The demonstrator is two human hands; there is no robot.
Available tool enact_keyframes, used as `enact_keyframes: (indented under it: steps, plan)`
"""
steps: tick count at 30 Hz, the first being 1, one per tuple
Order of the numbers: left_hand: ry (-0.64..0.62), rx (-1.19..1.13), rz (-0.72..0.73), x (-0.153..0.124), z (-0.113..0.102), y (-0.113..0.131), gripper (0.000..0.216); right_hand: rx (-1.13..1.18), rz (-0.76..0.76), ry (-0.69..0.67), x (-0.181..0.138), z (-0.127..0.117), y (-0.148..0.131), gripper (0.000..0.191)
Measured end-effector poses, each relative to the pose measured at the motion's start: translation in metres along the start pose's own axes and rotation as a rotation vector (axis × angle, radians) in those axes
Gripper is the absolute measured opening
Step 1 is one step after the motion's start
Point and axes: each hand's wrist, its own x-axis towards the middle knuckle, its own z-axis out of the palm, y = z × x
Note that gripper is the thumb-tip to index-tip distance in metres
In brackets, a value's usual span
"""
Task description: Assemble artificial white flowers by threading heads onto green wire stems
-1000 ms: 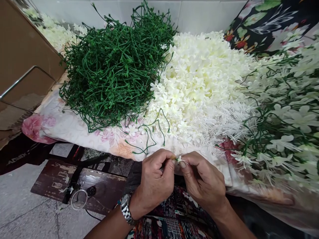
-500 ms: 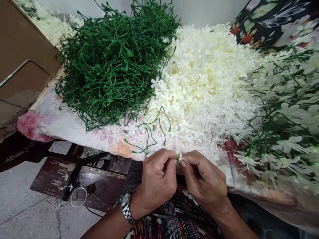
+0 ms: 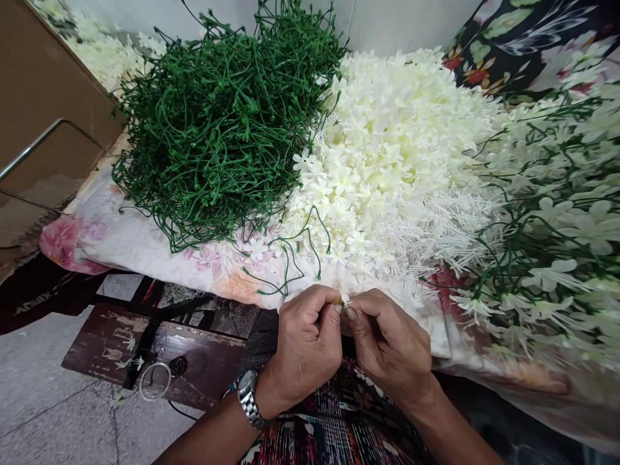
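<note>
My left hand and my right hand meet fingertip to fingertip at the near edge of the cloth-covered table. Pinched between them is a small white artificial flower with a bit of green at its base. Thumb and forefinger are closed on each hand. The left fingers hold the green stem end, mostly hidden; the right fingers grip the white flower part. Just beyond the hands, several loose green plastic stems lie on the floral cloth.
A tangled heap of green stems stands at the back left. Beside it spreads a pile of white blossoms. Stemmed white flowers cover the right side. A cardboard box stands far left, and a brown wooden bench lies below.
My right hand has come a little left, closer to my left hand. The white flower piece shows less between the fingertips, and the view has shifted slightly.
</note>
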Motion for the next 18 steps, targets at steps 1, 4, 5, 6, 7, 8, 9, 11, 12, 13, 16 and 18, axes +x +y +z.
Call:
enact_keyframes:
  steps: [1,4,5,6,7,8,9,11,12,13,16,18]
  plan:
    - [0.0,-0.002,-0.008,0.0,0.0,0.0,0.016,-0.003,0.003,0.001,0.0,0.0,0.0,0.013]
    - [-0.015,-0.026,-0.041,0.0,0.0,-0.001,0.016,-0.019,0.001,0.005,0.001,-0.001,0.0,0.013]
    - [-0.026,-0.045,-0.053,0.0,0.0,-0.001,0.015,-0.02,0.001,0.008,0.001,-0.001,-0.001,0.013]
    - [-0.04,-0.069,-0.066,0.0,-0.001,-0.002,0.014,-0.02,0.006,0.01,0.001,-0.001,-0.001,0.013]
    - [-0.054,-0.097,-0.081,0.0,-0.001,-0.003,0.013,-0.017,0.011,0.011,0.002,-0.002,-0.001,0.013]
    - [-0.067,-0.126,-0.096,0.0,-0.002,-0.003,0.012,-0.015,0.014,0.009,0.002,-0.002,-0.001,0.012]
    - [-0.079,-0.154,-0.108,0.0,-0.004,-0.004,0.012,-0.012,0.013,0.008,0.003,-0.003,-0.001,0.012]
    - [-0.101,-0.195,-0.128,0.0,-0.006,-0.005,0.011,-0.011,-0.004,0.007,0.004,-0.005,-0.002,0.011]
    - [-0.11,-0.206,-0.135,-0.001,-0.007,-0.005,0.011,-0.014,-0.017,0.006,0.004,-0.006,-0.002,0.011]
    - [-0.119,-0.214,-0.137,-0.001,-0.008,-0.005,0.011,-0.017,-0.027,-0.001,0.005,-0.007,-0.002,0.011]
    - [-0.125,-0.222,-0.139,-0.001,-0.009,-0.005,0.012,-0.027,-0.039,-0.043,0.006,-0.012,-0.003,0.012]
    - [-0.117,-0.228,-0.139,0.0,-0.01,-0.004,0.012,-0.027,-0.04,-0.074,0.006,-0.017,-0.003,0.014]
